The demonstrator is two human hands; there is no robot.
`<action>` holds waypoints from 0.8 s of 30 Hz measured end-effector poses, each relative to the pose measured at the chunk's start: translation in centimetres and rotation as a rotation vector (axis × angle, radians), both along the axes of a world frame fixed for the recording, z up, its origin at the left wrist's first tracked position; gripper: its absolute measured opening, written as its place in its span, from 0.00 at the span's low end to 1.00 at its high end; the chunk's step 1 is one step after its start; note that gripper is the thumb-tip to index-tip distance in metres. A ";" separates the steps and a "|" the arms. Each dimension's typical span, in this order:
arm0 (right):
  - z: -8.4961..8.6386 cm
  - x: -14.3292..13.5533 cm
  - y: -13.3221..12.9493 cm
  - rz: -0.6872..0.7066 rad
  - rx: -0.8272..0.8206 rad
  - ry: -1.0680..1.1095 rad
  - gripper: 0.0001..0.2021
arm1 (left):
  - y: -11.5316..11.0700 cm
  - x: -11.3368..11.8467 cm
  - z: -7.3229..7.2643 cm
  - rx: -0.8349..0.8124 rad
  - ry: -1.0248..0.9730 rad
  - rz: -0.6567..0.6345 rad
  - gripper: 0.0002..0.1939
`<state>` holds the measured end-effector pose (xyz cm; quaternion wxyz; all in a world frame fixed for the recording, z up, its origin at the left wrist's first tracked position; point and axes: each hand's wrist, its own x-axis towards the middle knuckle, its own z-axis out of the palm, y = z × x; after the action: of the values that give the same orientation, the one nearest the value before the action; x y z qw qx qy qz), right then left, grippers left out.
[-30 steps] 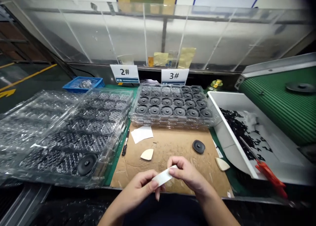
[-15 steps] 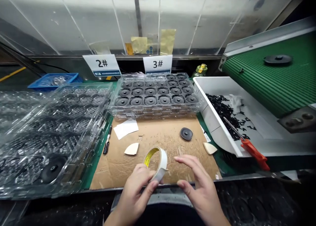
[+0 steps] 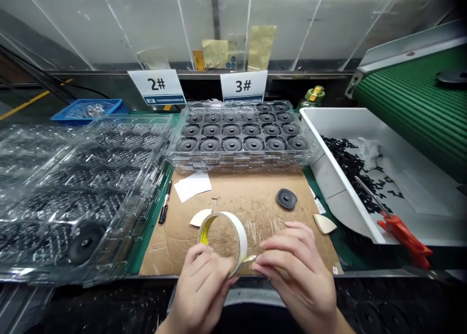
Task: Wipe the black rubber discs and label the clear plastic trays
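My left hand (image 3: 204,280) grips the lower edge of a roll of white tape (image 3: 239,229), which stands upright over a brown cardboard sheet (image 3: 168,249). Yellow print shows on the roll's inner ring. A short loose end of the tape sticks out to the right, and the thumb and fingers of my right hand (image 3: 295,271) are pinched on it. Beyond my right hand, a round black part (image 3: 286,199) with a centre knob lies on the cardboard. Cream wedge-shaped pads (image 3: 324,223) rest at either side, one partly behind the roll.
Clear plastic trays (image 3: 241,156) holding round black parts stand at the back. More clear trays (image 3: 120,178) fill the left. A white bin (image 3: 339,205) of small black pieces, with orange-handled pliers or cutters (image 3: 404,237) on its rim, and a green conveyor (image 3: 412,100) are at right.
My right hand has moved in to the roll and its open fingers have closed on the tape's loose end. The roll has turned more face-on. The view has shifted slightly.
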<state>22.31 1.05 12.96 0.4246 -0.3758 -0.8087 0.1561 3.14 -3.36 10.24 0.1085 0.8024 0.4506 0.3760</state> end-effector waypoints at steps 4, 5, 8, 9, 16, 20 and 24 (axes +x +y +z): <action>-0.4 0.4 0.0 0.017 0.032 -0.004 0.11 | -0.2 -0.5 0.1 0.119 0.044 0.063 0.10; -0.5 0.4 0.0 0.035 0.045 -0.019 0.14 | -0.2 -0.5 0.2 0.141 0.060 0.062 0.10; -0.5 0.3 0.0 0.084 0.074 -0.058 0.14 | 0.0 -0.6 0.4 0.189 0.101 0.023 0.08; -0.4 0.2 0.0 0.078 0.083 -0.046 0.13 | 0.0 -0.6 0.5 0.202 0.096 0.017 0.08; -0.2 -0.9 0.4 0.029 0.050 0.032 0.08 | 0.4 -0.1 0.0 0.015 0.022 0.050 0.09; -1.1 -1.1 1.0 0.074 -0.182 -0.040 0.06 | 0.6 -0.2 -0.3 -0.371 -0.018 0.087 0.05; -1.9 -1.1 1.5 0.085 -0.363 -0.068 0.03 | 0.7 -0.4 0.0 -0.633 -0.079 0.046 0.09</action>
<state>21.18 2.57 11.04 0.3151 -0.4169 -0.7963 0.3046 2.77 -2.70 10.25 0.3616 0.7032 0.5587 0.2502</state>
